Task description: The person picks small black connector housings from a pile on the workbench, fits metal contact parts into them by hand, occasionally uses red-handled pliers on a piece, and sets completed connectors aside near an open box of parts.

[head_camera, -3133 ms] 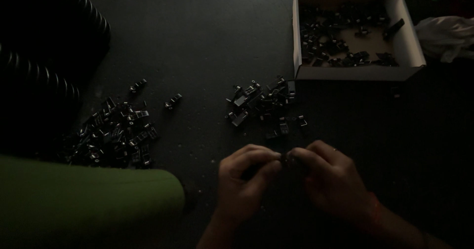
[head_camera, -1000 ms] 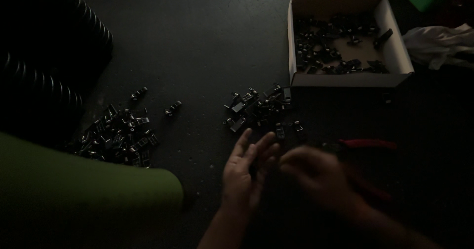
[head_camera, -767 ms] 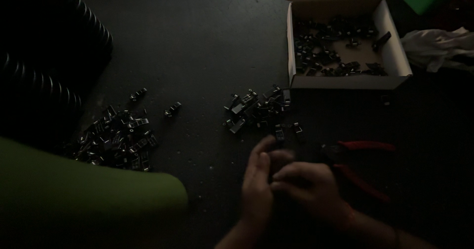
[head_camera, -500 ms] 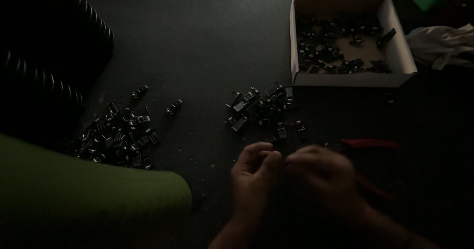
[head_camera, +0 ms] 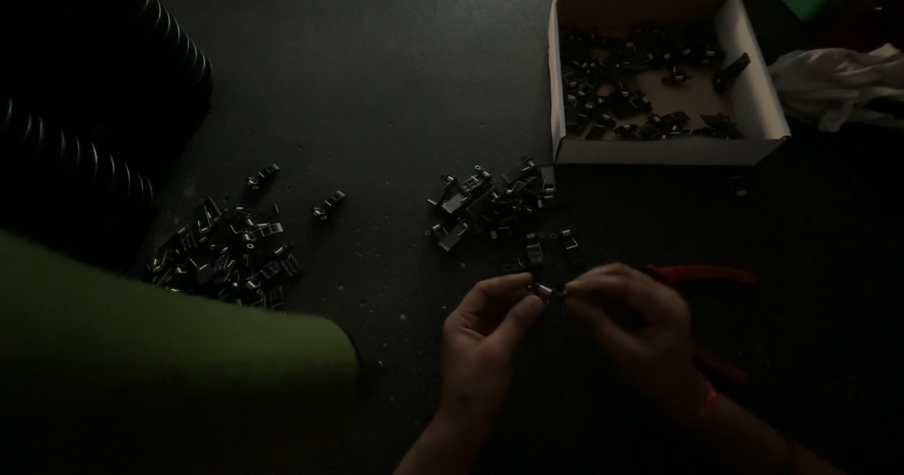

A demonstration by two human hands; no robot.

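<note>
My left hand (head_camera: 490, 338) and my right hand (head_camera: 633, 324) meet low in the middle of the dark table, fingertips pinched together on one small black clip part (head_camera: 546, 288). Just beyond the fingers lies a loose pile of the same small black parts (head_camera: 490, 202). A second, bigger pile of small parts (head_camera: 231, 254) lies to the left. Red-handled pliers (head_camera: 702, 274) rest on the table beside and partly under my right hand.
A white cardboard box (head_camera: 753, 108) holding several black parts stands at the back right, with a white cloth (head_camera: 838, 80) beside it. A green rolled sheet (head_camera: 160, 362) fills the lower left. Black corrugated tubing (head_camera: 113, 127) runs along the left edge.
My hands were briefly apart with the left one spread flat; they have come back together, pinching a small part between the fingertips. The pliers now lie in view beside my right hand.
</note>
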